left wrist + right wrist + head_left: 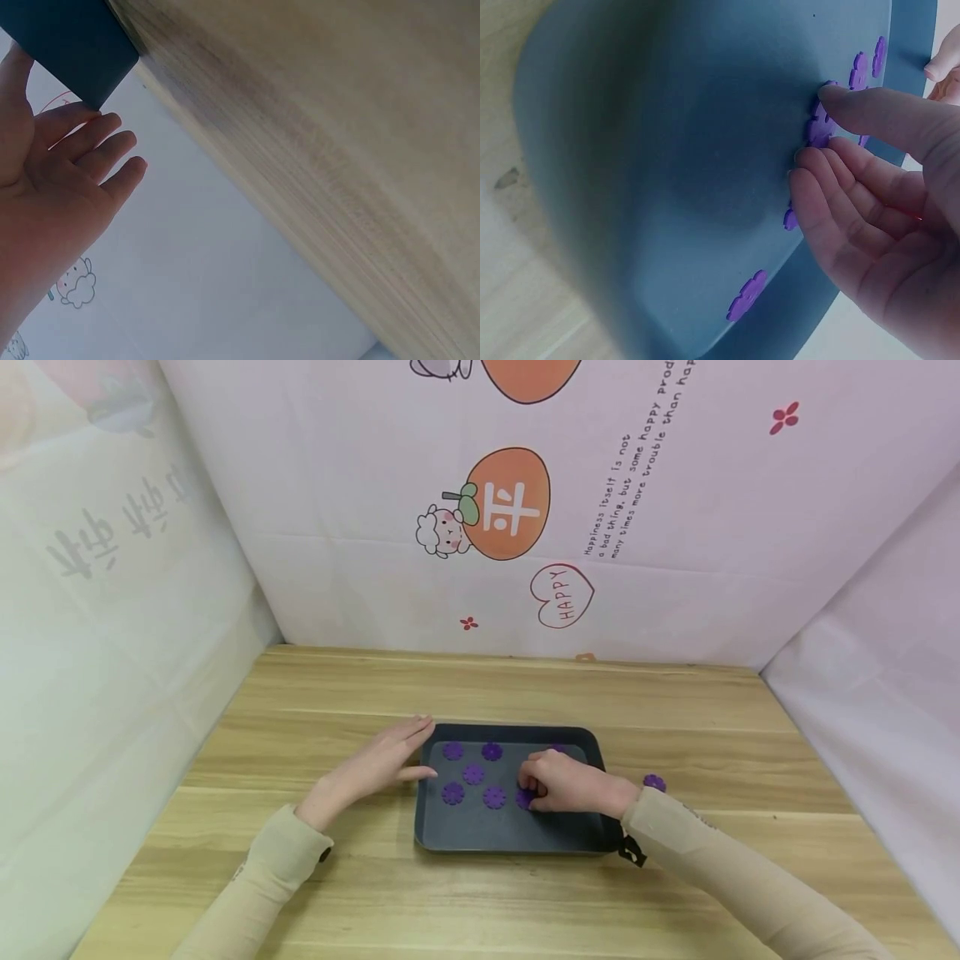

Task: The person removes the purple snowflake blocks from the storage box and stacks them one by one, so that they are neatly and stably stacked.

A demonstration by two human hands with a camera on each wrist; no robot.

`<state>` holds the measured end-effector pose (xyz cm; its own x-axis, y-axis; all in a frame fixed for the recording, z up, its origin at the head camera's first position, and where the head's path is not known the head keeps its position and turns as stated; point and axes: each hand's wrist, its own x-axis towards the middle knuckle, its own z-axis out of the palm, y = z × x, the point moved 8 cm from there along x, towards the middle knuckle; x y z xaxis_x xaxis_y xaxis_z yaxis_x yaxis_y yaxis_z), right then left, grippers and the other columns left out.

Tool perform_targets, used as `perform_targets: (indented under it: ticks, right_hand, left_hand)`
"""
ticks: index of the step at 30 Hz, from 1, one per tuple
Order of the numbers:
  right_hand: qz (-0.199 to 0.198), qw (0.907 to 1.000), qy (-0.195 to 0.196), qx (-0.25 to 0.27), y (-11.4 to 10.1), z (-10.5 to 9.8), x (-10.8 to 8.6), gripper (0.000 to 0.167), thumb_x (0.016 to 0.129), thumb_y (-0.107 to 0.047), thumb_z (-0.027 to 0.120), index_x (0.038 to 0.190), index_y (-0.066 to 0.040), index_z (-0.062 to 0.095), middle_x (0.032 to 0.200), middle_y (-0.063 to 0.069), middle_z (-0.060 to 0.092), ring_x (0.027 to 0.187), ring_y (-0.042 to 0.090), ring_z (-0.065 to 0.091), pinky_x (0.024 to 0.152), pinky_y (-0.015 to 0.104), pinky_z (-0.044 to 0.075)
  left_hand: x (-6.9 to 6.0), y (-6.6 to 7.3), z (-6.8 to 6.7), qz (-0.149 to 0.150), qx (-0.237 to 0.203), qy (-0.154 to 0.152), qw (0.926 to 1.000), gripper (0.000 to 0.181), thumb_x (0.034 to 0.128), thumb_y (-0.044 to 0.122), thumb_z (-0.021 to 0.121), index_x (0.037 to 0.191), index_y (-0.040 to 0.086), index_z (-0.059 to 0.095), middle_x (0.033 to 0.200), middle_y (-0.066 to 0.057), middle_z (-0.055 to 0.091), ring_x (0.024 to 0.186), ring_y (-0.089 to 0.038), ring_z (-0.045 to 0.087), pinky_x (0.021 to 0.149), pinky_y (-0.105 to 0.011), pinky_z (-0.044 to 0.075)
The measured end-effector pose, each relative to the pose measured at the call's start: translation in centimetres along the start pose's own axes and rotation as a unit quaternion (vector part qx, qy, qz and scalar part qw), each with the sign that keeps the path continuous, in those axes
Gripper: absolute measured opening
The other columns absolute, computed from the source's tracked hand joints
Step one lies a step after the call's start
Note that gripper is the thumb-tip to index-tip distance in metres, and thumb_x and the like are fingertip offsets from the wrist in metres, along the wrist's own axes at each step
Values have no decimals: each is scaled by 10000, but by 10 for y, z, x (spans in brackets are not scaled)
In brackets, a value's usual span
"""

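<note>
A dark grey rectangular tray (pixel 495 837) lies on the wooden table with several purple flower-shaped discs inside, one of them a disc (pixel 473 774) in the left half. My right hand (pixel 566 781) is over the tray's right half and pinches a notched purple disc (pixel 820 129) between thumb and fingertips, low at the tray floor. Another disc (pixel 557 748) shows partly behind that hand. At the tray's left side my left hand (pixel 384 762) is spread, fingers nearly straight at the rim and thumb by the wall; the left wrist view shows fingertips touching the tray corner (pixel 90 56).
One more purple disc (pixel 655 782) lies on the table right of the tray, close to the right sleeve (pixel 690 835). A black fitting (pixel 632 852) sits under the right wrist. White printed cloth (pixel 375 560) walls the table at the back and both sides.
</note>
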<state>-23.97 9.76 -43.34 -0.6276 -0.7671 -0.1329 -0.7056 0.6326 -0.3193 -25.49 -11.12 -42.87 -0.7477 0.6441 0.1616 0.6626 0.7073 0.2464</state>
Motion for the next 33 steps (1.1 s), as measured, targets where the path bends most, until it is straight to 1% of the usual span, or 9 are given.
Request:
perform_targets:
  ticks: [7, 13, 19, 33]
  right_hand:
    - [59, 10000, 18, 50, 0, 0, -1, 189, 816, -115, 809, 948, -55, 688, 881, 36, 661, 752, 80, 612, 649, 150, 534]
    - [72, 9999, -22, 110, 0, 0, -2, 203, 813, -103, 811, 964, -52, 686, 902, 44, 666, 770, 88, 622, 661, 161, 546]
    - [44, 10000, -48, 52, 0, 1, -1, 192, 818, -77, 799, 965, -63, 677, 890, 28, 652, 758, 72, 601, 659, 163, 544]
    - [-4, 9999, -134, 80, -3, 0, -2, 187, 831, -88, 782, 976, -74, 666, 864, 30, 634, 723, 83, 562, 632, 136, 498]
  left_hand:
    - [0, 2, -2, 47, 64, 30, 10000, 784, 898, 427, 686, 1449, -71, 436, 1509, -267, 435, 1412, -403, 434, 1172, -531, 391]
    - [0, 1, -1, 31, 43, 9, 10000, 786, 901, 432, 682, 1451, -70, 433, 1515, -267, 427, 1415, -402, 430, 1174, -529, 389]
    - [0, 0, 0, 43, 29, 23, 10000, 785, 902, 430, 681, 1454, -69, 431, 1517, -264, 426, 1416, -402, 428, 1173, -534, 389]
    - [0, 0, -1, 51, 54, 46, 10000, 786, 900, 434, 681, 1453, -66, 434, 1516, -261, 429, 1417, -397, 429, 1176, -525, 388]
